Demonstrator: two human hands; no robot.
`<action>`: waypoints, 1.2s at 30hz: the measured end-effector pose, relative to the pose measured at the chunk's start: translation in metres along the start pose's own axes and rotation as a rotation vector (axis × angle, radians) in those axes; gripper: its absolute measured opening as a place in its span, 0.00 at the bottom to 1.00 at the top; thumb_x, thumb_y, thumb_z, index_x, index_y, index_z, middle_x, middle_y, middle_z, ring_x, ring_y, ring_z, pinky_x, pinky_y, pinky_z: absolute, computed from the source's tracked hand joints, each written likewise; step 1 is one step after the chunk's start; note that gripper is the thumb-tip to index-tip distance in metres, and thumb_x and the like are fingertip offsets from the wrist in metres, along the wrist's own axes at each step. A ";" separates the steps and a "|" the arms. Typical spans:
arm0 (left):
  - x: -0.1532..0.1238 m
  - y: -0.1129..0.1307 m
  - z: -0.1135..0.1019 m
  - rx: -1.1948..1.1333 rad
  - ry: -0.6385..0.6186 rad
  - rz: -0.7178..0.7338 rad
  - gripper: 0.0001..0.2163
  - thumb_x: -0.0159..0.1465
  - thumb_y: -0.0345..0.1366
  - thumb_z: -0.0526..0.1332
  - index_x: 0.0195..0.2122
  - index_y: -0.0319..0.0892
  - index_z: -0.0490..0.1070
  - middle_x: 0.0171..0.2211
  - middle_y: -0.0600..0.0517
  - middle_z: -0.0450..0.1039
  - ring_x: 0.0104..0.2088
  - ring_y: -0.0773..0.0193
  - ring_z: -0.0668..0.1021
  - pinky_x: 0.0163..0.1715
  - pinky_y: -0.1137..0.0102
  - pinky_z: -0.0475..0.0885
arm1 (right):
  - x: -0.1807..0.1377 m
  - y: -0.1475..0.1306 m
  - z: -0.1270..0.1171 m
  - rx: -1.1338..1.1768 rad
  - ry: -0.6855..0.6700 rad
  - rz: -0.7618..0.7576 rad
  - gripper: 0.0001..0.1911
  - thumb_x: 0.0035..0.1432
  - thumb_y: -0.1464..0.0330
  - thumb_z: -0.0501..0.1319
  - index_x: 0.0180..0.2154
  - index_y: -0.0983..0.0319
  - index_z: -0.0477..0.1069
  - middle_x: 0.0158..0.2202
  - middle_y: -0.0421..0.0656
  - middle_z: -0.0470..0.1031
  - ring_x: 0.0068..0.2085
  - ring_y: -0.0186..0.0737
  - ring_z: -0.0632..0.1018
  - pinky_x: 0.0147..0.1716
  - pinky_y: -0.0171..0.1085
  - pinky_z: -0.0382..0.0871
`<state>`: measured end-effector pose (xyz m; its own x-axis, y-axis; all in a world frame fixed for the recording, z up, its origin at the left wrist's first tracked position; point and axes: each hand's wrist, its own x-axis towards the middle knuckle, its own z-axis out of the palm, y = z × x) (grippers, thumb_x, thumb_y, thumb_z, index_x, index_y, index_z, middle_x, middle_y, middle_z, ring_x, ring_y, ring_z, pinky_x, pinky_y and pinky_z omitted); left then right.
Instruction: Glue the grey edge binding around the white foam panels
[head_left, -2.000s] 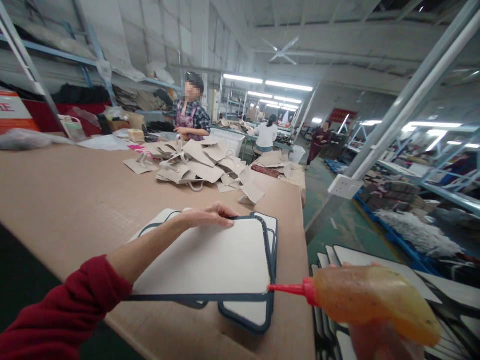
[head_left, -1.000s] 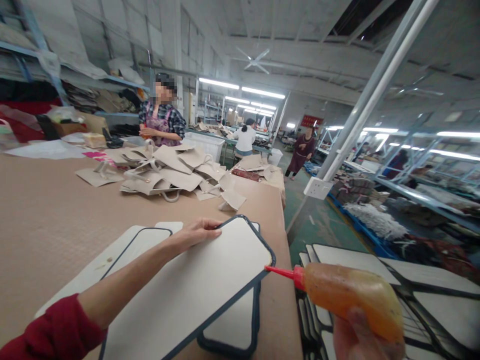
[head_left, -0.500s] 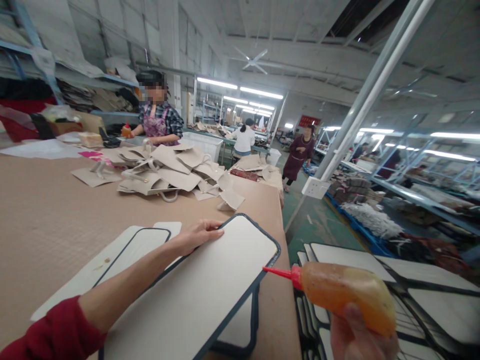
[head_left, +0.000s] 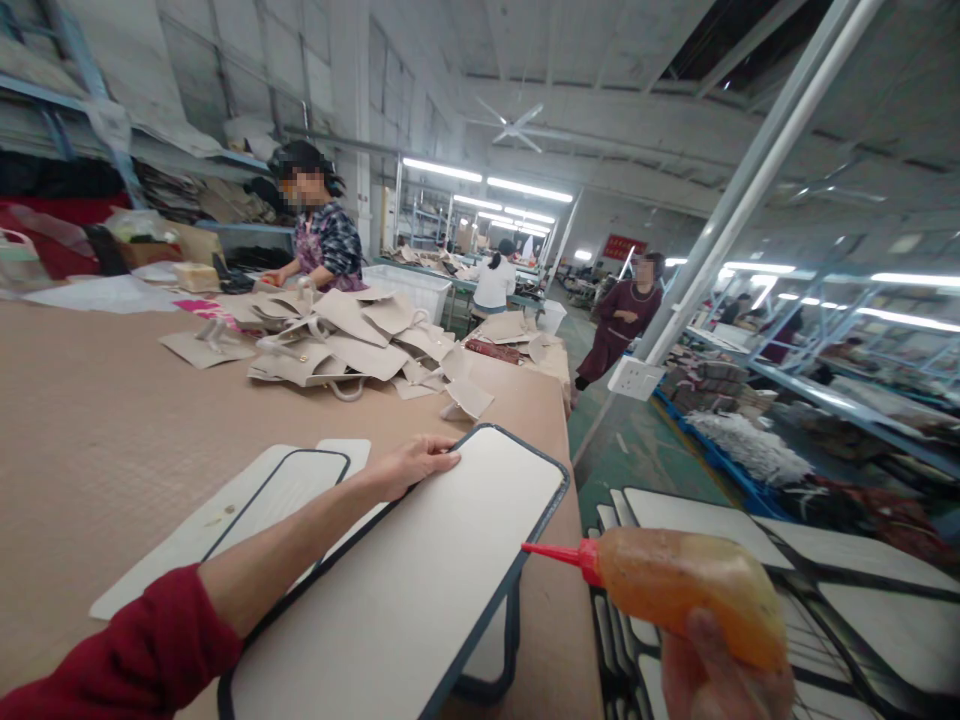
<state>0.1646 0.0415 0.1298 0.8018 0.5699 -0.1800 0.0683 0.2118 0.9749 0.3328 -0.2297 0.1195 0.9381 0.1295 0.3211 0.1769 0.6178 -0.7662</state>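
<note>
My left hand (head_left: 420, 465) grips the far left edge of a white panel (head_left: 405, 570) with rounded corners and a dark border, thumb on top. The panel is held tilted above the table. In my right hand (head_left: 724, 665) is an orange glue bottle (head_left: 690, 590) with a red pointed nozzle, lying sideways. The nozzle tip meets the panel's dark right border, and a shiny wet strip runs along that border up to the far corner. Beneath lies another dark-edged panel (head_left: 487, 640), mostly covered. More white panels (head_left: 247, 510) rest under my left forearm.
Beige bag pieces (head_left: 352, 345) are heaped on the brown table (head_left: 97, 420). Several dark-edged panels (head_left: 885, 620) are stacked at the lower right, beyond the table edge. A slanted metal post (head_left: 720, 220) carries a socket box. A co-worker (head_left: 322, 230) works across the table; another person (head_left: 626, 315) is in the aisle.
The nozzle tip has moved along the panel's right border toward me, and the wet strip is longer. The person in the aisle has shifted right. The co-worker's orange bottle no longer shows.
</note>
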 end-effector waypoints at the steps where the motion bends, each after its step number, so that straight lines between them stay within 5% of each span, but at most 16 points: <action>1: 0.000 0.001 0.001 -0.005 -0.004 -0.001 0.31 0.41 0.48 0.75 0.45 0.39 0.76 0.27 0.51 0.80 0.25 0.63 0.79 0.22 0.74 0.70 | -0.001 0.000 -0.001 -0.003 0.005 0.017 0.31 0.28 0.71 0.77 0.41 0.62 0.75 0.31 0.37 0.78 0.29 0.34 0.76 0.28 0.28 0.75; 15: 0.014 0.009 0.006 0.008 -0.058 0.047 0.25 0.41 0.46 0.75 0.36 0.36 0.77 0.29 0.47 0.81 0.24 0.63 0.79 0.24 0.72 0.71 | -0.014 -0.016 0.002 -0.070 0.017 0.072 0.32 0.24 0.66 0.78 0.38 0.61 0.75 0.30 0.38 0.78 0.29 0.37 0.78 0.28 0.30 0.75; 24: 0.023 0.017 0.015 -0.019 -0.058 0.048 0.23 0.38 0.43 0.76 0.33 0.36 0.77 0.27 0.48 0.80 0.25 0.62 0.79 0.29 0.69 0.72 | -0.012 -0.004 -0.025 -0.044 -0.102 0.024 0.35 0.33 0.68 0.77 0.48 0.60 0.74 0.38 0.39 0.79 0.34 0.38 0.79 0.31 0.34 0.79; 36: 0.037 0.022 0.023 -0.051 -0.041 0.041 0.22 0.35 0.42 0.78 0.29 0.37 0.76 0.25 0.50 0.79 0.24 0.63 0.78 0.28 0.69 0.73 | -0.017 -0.006 -0.044 -0.261 -0.121 -0.063 0.37 0.30 0.64 0.77 0.47 0.61 0.74 0.37 0.44 0.80 0.32 0.41 0.80 0.25 0.31 0.77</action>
<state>0.2099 0.0491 0.1473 0.8272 0.5460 -0.1332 0.0049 0.2300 0.9732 0.3291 -0.2696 0.0948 0.8835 0.1983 0.4244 0.3189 0.4091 -0.8549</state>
